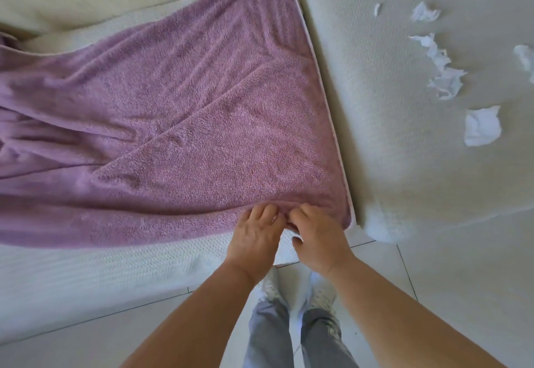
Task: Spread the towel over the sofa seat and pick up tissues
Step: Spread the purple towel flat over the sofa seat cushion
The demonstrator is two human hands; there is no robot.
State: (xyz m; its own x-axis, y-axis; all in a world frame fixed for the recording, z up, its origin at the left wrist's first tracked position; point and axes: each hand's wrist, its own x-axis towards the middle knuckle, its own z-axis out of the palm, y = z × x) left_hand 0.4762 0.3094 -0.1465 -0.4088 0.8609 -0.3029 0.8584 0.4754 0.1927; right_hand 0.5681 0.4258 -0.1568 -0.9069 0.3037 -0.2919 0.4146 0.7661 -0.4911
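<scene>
Towel: the purple fleecy terry towel (185, 113) lay across the cream textured sofa seat cushion (121, 266), its right edge running along the seam with the neighbouring cushion; the right half lay fairly flat, the left part was bunched in long folds.
Left hand: the left hand (255, 237) rested at the towel's near edge, fingers curled onto the pile and apparently pinching the hem.
Right hand: the right hand (318, 237) sat just beside it, fingers curled into the same near edge, close to the near right corner.
Handling: the towel looked soft, limp and moderately heavy for cloth; it would likely drag and ripple rather than slide, so a hold on hems and corners seemed best.
Tissues: crumpled white paper tissues (442, 70) lay scattered on the right cream cushion (375, 113), well apart from the towel; they looked feather-light and easily torn, suiting a gentle pinch.
Edges: a bare strip of cushion showed between the towel's near edge and the seat front.
Open room: the pale tiled floor (448, 295) near the sofa looked free for stepping left or right.
</scene>
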